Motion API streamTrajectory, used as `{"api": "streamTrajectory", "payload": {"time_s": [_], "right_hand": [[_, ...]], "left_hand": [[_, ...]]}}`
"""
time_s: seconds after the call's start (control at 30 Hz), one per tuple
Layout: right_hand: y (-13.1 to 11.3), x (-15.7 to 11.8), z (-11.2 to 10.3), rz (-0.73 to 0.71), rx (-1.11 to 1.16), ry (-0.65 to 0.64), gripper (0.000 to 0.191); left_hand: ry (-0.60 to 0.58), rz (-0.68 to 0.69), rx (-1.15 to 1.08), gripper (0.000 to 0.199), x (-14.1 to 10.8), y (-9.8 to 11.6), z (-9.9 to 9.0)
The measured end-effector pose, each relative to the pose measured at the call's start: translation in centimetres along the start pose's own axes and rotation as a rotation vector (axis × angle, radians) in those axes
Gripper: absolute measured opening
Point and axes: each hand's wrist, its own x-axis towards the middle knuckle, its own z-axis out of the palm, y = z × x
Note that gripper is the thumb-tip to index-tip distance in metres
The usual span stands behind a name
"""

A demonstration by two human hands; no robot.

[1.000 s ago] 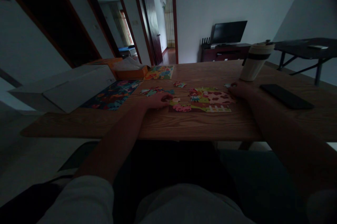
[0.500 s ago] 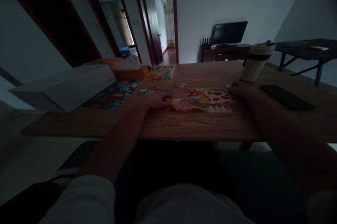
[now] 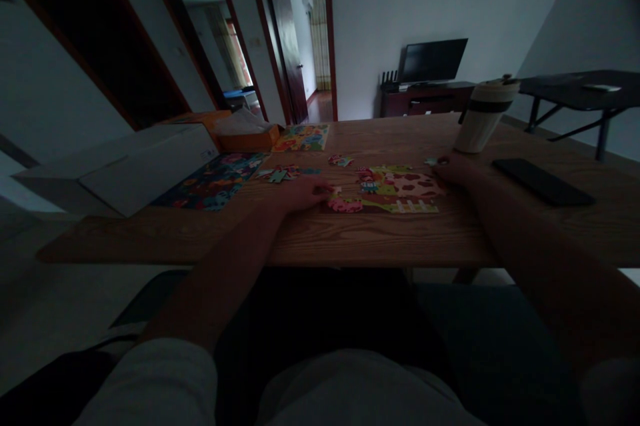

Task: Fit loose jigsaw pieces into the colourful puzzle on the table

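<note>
A partly assembled jigsaw puzzle point(image 3: 410, 184) with a farm picture lies on the wooden table in front of me. At its left edge, my left hand point(image 3: 306, 193) has its fingers closed on a small pale puzzle piece point(image 3: 337, 191), above a pink part of the picture. My right hand point(image 3: 451, 171) rests by the puzzle's right end, fingers pinched on a light puzzle piece point(image 3: 431, 161) partly covered by them. Loose puzzle pieces point(image 3: 277, 175) lie in a pile beyond my left hand. Another small cluster of pieces point(image 3: 341, 160) sits behind the puzzle.
On the left are a dark-coloured puzzle point(image 3: 210, 186), a white box point(image 3: 165, 159) and an orange box point(image 3: 250, 139) with clear plastic. A colourful puzzle point(image 3: 303, 137) lies at the far edge. To the right stand a tumbler point(image 3: 484, 121) and a black phone-like slab point(image 3: 543, 181).
My left hand has moved slightly right, with its fingers now over the puzzle's left edge. My right hand has stayed nearly in place. The whole view has shifted a little.
</note>
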Motion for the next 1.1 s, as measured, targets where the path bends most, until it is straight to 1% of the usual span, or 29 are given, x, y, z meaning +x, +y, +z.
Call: {"api": "streamTrajectory", "payload": {"time_s": [0.1, 0.2, 0.27, 0.37, 0.47, 0.53, 0.6, 0.7, 0.87, 0.97, 1.1], "right_hand": [[-0.1, 0.0, 0.0, 0.055, -0.042, -0.047, 0.030], [-0.2, 0.2, -0.1, 0.056, -0.053, -0.058, 0.030], [-0.3, 0.2, -0.1, 0.050, -0.075, -0.072, 0.032], [-0.3, 0.3, -0.1, 0.026, -0.089, -0.100, 0.034], [-0.4, 0.2, -0.2, 0.013, -0.064, -0.094, 0.034], [-0.5, 0.1, -0.2, 0.010, -0.047, -0.089, 0.034], [-0.7, -0.1, -0.3, 0.007, -0.047, -0.083, 0.036], [-1.0, -0.3, -0.4, 0.017, -0.061, -0.064, 0.039], [-1.7, -0.8, -0.6, 0.015, -0.035, -0.038, 0.037], [-2.1, -1.1, -0.7, 0.014, -0.033, -0.019, 0.039], [-2.5, -1.2, -0.6, 0.014, -0.005, -0.003, 0.043]], "left_hand": [[-0.017, 0.054, -0.026, 0.035, 0.2, 0.7, 0.0], [-0.044, 0.066, -0.025, 0.034, 0.1, 1.2, -0.3], [-0.060, 0.046, 0.012, 0.038, -0.1, 1.9, -0.5], [-0.080, 0.021, 0.068, 0.049, -0.4, 3.3, -0.3], [-0.117, 0.066, 0.058, 0.058, -0.4, 4.4, 0.2], [-0.129, 0.115, 0.037, 0.057, -0.3, 4.8, 0.5], [-0.126, 0.140, 0.035, 0.056, -0.1, 5.0, 0.6], [-0.106, 0.125, 0.061, 0.056, 0.1, 5.0, 0.6], [-0.103, 0.148, 0.048, 0.052, 0.0, 5.0, 0.5], [-0.089, 0.137, 0.052, 0.052, 0.0, 5.1, 0.5], [-0.070, 0.174, 0.068, 0.051, 0.0, 4.8, 0.5]]}}
